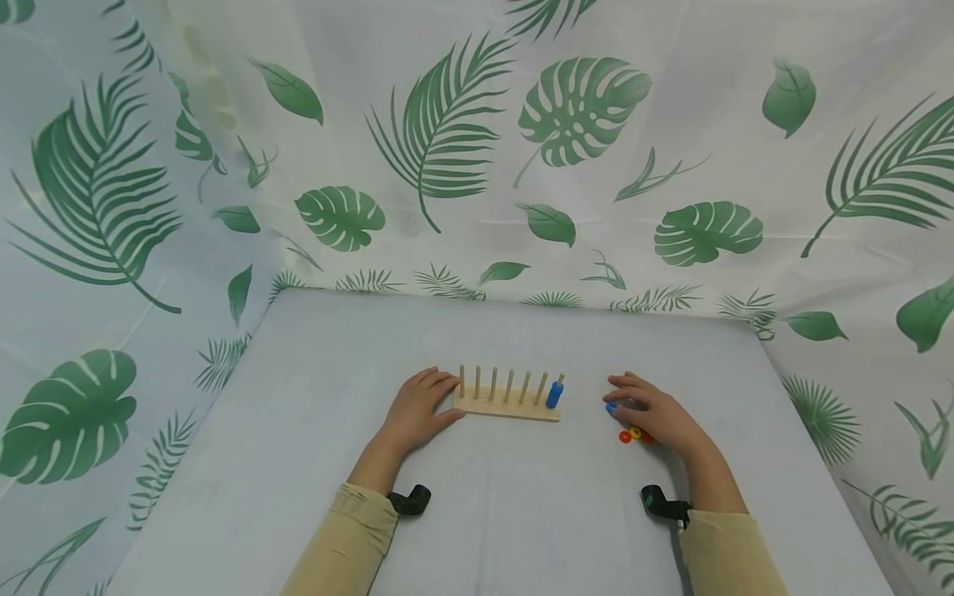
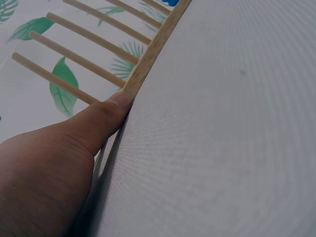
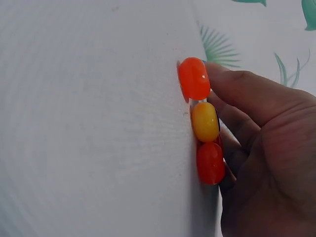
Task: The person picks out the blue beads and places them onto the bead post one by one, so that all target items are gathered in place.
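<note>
A wooden peg rack (image 1: 507, 407) stands on the table, with a row of upright pegs and blue rings (image 1: 554, 395) stacked on its rightmost peg. My left hand (image 1: 423, 406) grips the rack's left end, the thumb (image 2: 116, 103) against the base's front edge. To the right of the rack, my right hand (image 1: 656, 412) pinches a blue ring (image 1: 610, 408) between thumb and finger. Beside that hand lie an orange ring (image 3: 194, 79), a yellow ring (image 3: 205, 122) and a red ring (image 3: 210, 163). Those hide most of the blue ring in the right wrist view.
A white cloth covers the table (image 1: 522, 513). Leaf-printed curtains (image 1: 477, 149) hang behind it and at both sides. Each wrist wears a black camera, the left one (image 1: 411, 500) and the right one (image 1: 663, 503).
</note>
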`<state>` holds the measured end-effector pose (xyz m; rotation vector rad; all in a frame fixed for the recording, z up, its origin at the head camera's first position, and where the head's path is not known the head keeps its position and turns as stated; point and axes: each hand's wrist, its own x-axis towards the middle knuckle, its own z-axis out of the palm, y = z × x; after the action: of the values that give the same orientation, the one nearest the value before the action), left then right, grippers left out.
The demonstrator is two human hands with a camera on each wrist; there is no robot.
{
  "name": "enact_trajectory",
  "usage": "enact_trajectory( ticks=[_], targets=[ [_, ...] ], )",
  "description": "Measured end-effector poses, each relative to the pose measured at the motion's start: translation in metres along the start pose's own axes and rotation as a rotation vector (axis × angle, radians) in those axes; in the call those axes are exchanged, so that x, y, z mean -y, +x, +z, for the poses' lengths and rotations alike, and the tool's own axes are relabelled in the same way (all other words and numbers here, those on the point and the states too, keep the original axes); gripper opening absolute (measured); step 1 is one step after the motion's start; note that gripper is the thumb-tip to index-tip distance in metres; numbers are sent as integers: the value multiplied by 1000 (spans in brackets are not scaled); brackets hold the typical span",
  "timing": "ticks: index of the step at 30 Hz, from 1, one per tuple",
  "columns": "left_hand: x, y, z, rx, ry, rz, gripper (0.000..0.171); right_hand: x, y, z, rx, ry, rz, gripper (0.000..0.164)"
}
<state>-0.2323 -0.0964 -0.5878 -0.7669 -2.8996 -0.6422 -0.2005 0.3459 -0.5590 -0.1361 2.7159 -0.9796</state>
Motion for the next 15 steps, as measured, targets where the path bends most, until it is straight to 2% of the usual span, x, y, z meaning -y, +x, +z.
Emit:
enact_trajectory(
  ticks=[5,10,15],
  targets=[
    [0,-1,0,8,-13,-10,62,0,0,0,11,12,4,29],
    [0,0,0,-12,0,2,61,-1,2,3,-28,-7,-7,28],
    [0,1,1,-18,6,6,61,-1,3,6,-50,-7,-15,33]
  ],
)
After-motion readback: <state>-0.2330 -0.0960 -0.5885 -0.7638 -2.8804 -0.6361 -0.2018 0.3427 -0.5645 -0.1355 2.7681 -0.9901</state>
